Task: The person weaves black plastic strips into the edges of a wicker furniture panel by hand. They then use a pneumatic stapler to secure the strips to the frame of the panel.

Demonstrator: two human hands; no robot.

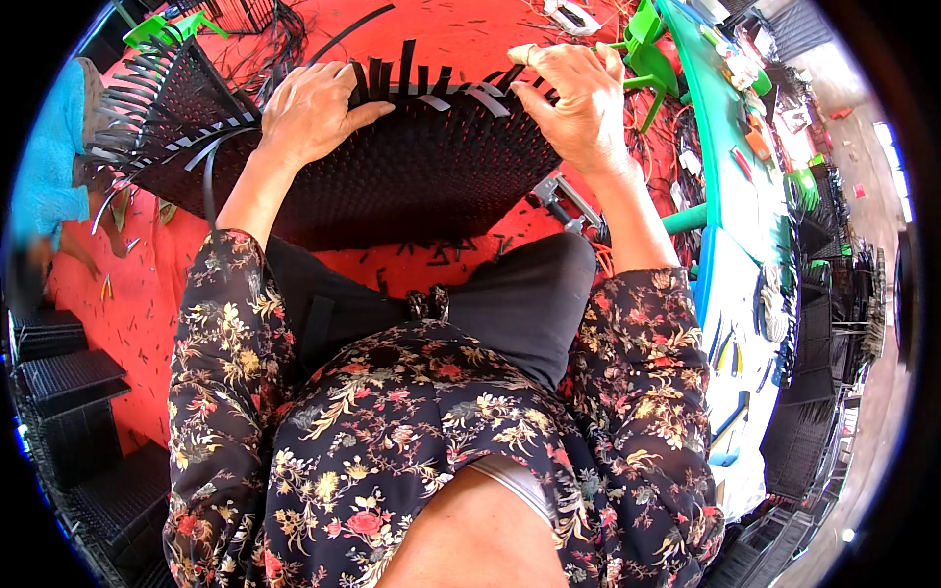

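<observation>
A black woven plastic basket point(392, 181) leans in front of my knees, its near wall facing me. Flat strip ends point(404, 73) stick up along its top edge, and a few grey ones are folded over. My left hand point(309, 116) is closed on the left part of that edge, thumb along the near side and fingertips hidden behind. At the right end of the edge, my right hand point(580, 108) has thumb and forefinger bent around a black strip point(508, 78). A long loose strip point(209, 186) hangs by my left wrist.
Strip cuttings litter the red floor point(118, 314). A staple-gun-like tool point(569, 204) lies by my right knee. To the right stand a green chair point(649, 61) and a green-edged table point(711, 147) with tools. Woven black boxes point(74, 382) are at left, near another person point(49, 157).
</observation>
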